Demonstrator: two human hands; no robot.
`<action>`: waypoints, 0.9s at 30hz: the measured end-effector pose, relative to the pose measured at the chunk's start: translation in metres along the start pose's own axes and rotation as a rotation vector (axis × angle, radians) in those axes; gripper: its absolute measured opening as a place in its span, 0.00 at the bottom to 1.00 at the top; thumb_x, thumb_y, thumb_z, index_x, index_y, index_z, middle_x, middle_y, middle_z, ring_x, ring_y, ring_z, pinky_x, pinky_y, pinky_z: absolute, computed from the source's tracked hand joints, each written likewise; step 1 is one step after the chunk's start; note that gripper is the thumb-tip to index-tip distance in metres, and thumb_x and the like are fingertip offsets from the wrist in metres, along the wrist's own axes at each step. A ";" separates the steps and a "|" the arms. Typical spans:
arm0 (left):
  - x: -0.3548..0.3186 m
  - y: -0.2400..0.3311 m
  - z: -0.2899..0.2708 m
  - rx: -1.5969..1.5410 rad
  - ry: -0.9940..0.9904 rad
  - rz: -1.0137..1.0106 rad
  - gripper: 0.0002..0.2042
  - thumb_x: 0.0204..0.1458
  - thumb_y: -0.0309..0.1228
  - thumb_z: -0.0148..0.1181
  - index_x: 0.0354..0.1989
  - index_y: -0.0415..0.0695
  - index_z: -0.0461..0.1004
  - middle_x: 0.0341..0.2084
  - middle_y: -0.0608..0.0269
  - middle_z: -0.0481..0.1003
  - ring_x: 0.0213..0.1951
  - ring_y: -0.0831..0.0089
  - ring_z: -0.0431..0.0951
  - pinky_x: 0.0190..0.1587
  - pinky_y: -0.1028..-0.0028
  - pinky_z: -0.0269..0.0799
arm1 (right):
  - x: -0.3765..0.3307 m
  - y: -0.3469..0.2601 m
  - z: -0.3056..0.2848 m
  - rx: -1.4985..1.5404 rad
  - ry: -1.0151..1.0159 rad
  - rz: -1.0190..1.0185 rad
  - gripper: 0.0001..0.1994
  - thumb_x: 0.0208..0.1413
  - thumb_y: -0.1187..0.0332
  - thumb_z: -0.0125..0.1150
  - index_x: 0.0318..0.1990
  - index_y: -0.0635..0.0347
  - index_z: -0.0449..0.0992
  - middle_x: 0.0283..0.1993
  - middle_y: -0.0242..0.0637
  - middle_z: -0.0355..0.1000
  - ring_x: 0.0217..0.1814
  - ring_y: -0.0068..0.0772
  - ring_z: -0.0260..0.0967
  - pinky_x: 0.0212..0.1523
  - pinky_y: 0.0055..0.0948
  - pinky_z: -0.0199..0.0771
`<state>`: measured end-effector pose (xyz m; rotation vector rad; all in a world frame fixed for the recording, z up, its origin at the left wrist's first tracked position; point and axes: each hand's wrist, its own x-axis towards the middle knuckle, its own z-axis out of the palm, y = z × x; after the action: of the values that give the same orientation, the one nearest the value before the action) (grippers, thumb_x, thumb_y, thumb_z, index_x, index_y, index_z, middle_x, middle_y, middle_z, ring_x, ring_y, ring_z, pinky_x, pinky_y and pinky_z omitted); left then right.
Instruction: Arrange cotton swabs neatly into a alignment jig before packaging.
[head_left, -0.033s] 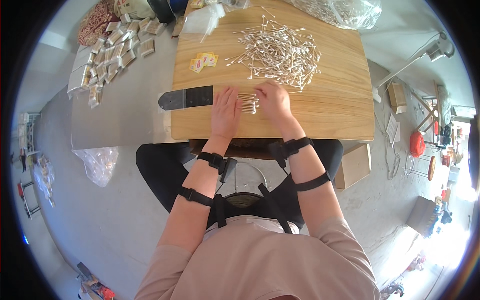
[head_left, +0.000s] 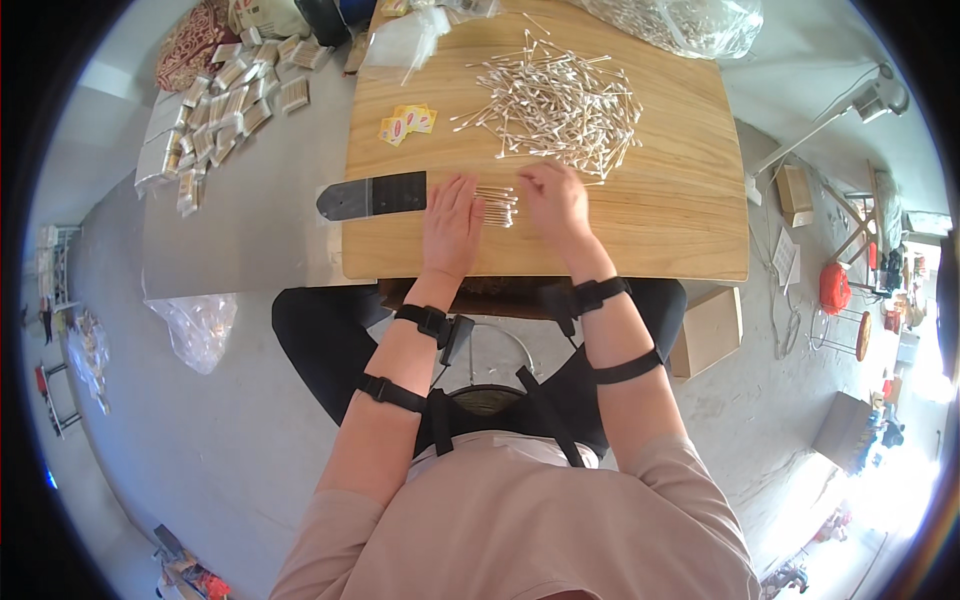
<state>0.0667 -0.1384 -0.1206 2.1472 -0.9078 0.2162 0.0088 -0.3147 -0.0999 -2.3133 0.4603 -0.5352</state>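
My left hand (head_left: 450,222) lies flat, fingers stretched out, over the left part of a row of cotton swabs (head_left: 497,207). The swabs lie side by side, their white tips showing to its right. Just past those tips is my right hand (head_left: 556,203), fingers curled in; whatever they may hold is hidden. Beyond my hands spreads a loose heap of cotton swabs (head_left: 560,105). A dark flat strip with a rounded end (head_left: 372,195) reaches left from my left hand, partly inside clear plastic.
Small yellow-and-white cards (head_left: 407,123) lie on the wooden board (head_left: 680,210). Clear plastic bags (head_left: 405,42) sit at its far left corner, a big bag of swabs (head_left: 690,25) at the far right. Several packed swab bundles (head_left: 228,105) cover the left table. A carton (head_left: 708,333) stands on the floor.
My right hand has shifted slightly to the right, away from the swab tips. My left hand stays where it was.
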 end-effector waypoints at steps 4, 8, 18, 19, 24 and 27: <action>-0.001 -0.001 -0.002 -0.071 -0.040 -0.025 0.15 0.63 0.32 0.49 0.56 0.40 0.71 0.50 0.50 0.74 0.57 0.53 0.70 0.65 0.53 0.58 | -0.006 0.035 -0.043 -0.186 0.127 0.013 0.03 0.50 0.70 0.65 0.33 0.54 0.81 0.37 0.35 0.75 0.45 0.43 0.72 0.46 0.40 0.74; -0.002 -0.001 -0.003 -0.101 -0.041 -0.039 0.15 0.64 0.32 0.49 0.55 0.40 0.71 0.49 0.49 0.74 0.55 0.52 0.71 0.65 0.52 0.58 | -0.012 0.054 -0.064 -0.420 0.082 0.026 0.04 0.50 0.70 0.65 0.35 0.53 0.81 0.39 0.35 0.74 0.47 0.43 0.71 0.48 0.40 0.73; -0.002 0.002 -0.009 -0.340 0.081 -0.158 0.17 0.68 0.34 0.43 0.57 0.35 0.68 0.54 0.46 0.72 0.57 0.49 0.70 0.60 0.62 0.66 | 0.001 0.008 0.008 -0.166 -0.062 -0.109 0.02 0.51 0.71 0.64 0.32 0.56 0.80 0.37 0.38 0.73 0.47 0.46 0.70 0.48 0.41 0.72; -0.001 0.002 -0.008 -0.344 0.087 -0.165 0.18 0.68 0.34 0.43 0.58 0.35 0.68 0.55 0.46 0.72 0.58 0.50 0.70 0.60 0.62 0.65 | 0.003 0.005 0.013 -0.114 -0.065 -0.127 0.02 0.51 0.72 0.64 0.32 0.57 0.80 0.36 0.38 0.73 0.46 0.46 0.70 0.47 0.41 0.72; -0.004 -0.004 -0.011 -0.401 0.037 -0.253 0.19 0.68 0.36 0.42 0.62 0.37 0.67 0.59 0.46 0.69 0.61 0.50 0.68 0.63 0.63 0.63 | 0.002 -0.007 0.016 0.003 -0.070 -0.076 0.03 0.51 0.74 0.63 0.32 0.58 0.81 0.36 0.39 0.74 0.44 0.47 0.71 0.46 0.41 0.73; -0.004 -0.007 -0.006 -0.202 -0.029 -0.131 0.21 0.67 0.37 0.45 0.64 0.40 0.66 0.63 0.47 0.65 0.65 0.51 0.63 0.67 0.60 0.58 | -0.011 -0.005 0.006 0.009 0.039 -0.074 0.03 0.51 0.74 0.62 0.33 0.59 0.81 0.36 0.39 0.74 0.43 0.47 0.71 0.45 0.40 0.74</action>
<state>0.0694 -0.1290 -0.1225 2.0165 -0.7680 0.0258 0.0036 -0.3025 -0.1030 -2.3220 0.3917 -0.6179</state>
